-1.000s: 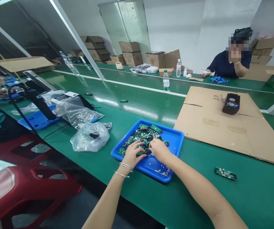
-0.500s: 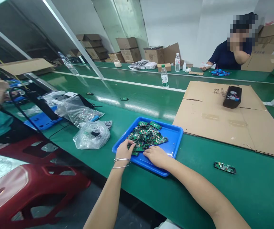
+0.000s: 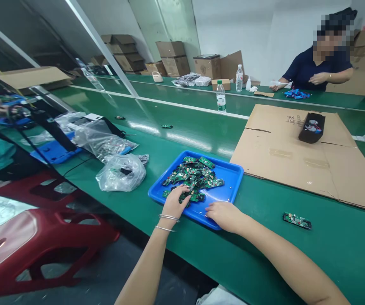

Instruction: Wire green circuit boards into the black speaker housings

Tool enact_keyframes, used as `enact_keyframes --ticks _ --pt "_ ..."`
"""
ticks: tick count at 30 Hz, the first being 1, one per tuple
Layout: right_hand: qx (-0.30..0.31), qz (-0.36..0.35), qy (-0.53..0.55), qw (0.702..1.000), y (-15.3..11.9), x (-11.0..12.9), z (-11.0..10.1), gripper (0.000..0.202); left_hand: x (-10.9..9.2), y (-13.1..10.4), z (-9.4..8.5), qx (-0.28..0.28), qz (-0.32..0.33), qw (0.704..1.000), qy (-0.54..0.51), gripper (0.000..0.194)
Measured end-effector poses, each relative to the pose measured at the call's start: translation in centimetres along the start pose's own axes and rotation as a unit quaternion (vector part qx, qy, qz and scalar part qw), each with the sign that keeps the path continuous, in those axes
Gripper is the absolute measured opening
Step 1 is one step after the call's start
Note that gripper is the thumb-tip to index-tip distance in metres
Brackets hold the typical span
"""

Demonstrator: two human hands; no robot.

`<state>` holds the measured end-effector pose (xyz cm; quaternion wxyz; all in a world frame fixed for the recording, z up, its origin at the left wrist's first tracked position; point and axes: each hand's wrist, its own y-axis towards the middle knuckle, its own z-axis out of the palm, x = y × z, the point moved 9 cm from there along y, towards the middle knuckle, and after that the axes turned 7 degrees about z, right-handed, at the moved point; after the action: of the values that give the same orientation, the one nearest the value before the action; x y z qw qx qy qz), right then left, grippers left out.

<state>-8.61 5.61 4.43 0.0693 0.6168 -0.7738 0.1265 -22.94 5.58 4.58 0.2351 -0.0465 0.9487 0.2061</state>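
Note:
A blue plastic tray (image 3: 229, 173) lies on the green bench, with a heap of small green circuit boards (image 3: 198, 173) across its left and middle. My left hand (image 3: 176, 201), two thin bangles at its wrist, reaches over the tray's near edge. Its thumb and fingers are bent round a circuit board at the front of the heap, partly covered by the hand. Over the near right part of the tray is my right hand (image 3: 225, 215), its fingers curled downward and close together. Whatever its fingertips hold, if anything, is hidden. Small pale bits lie on the tray floor nearby.
Right of the tray lies a single circuit board (image 3: 297, 220); behind it, a flattened cardboard sheet (image 3: 280, 165) bears a black housing (image 3: 312, 128). Clear plastic bags (image 3: 121, 173) are at left, beyond a red stool (image 3: 10, 250). A co-worker (image 3: 322, 63) sits across the bench.
My left hand has shifted slightly right and nearer at the heap's front edge. My right hand has drawn right, away from the boards. The co-worker's raised hand has come down from the head.

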Motion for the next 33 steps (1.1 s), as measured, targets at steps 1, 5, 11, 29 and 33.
enact_keyframes --ticks 1,5,11,29,33 --pt "0.002 -0.001 0.002 1.0 0.2 0.3 -0.2 0.029 -0.4 0.0 0.1 -0.003 0.003 1.0 0.001 0.016" --pt "0.022 0.006 0.007 1.0 0.5 0.9 -0.2 0.031 -1.5 0.0 0.3 -0.002 0.012 1.0 0.016 0.018" --pt "-0.015 0.124 -0.011 0.992 -0.7 -3.9 -2.0 0.03 -3.7 -1.7 -1.5 -0.035 -0.02 0.995 0.088 0.03" --pt "-0.082 0.189 -0.035 0.978 -3.6 -5.2 -5.0 0.013 -10.6 -3.3 4.8 0.135 0.076 0.986 0.068 0.029" --pt "-0.094 0.298 -0.046 0.949 -6.3 -13.1 -6.8 0.017 -10.4 -2.6 3.2 0.074 0.078 0.993 0.042 0.026"
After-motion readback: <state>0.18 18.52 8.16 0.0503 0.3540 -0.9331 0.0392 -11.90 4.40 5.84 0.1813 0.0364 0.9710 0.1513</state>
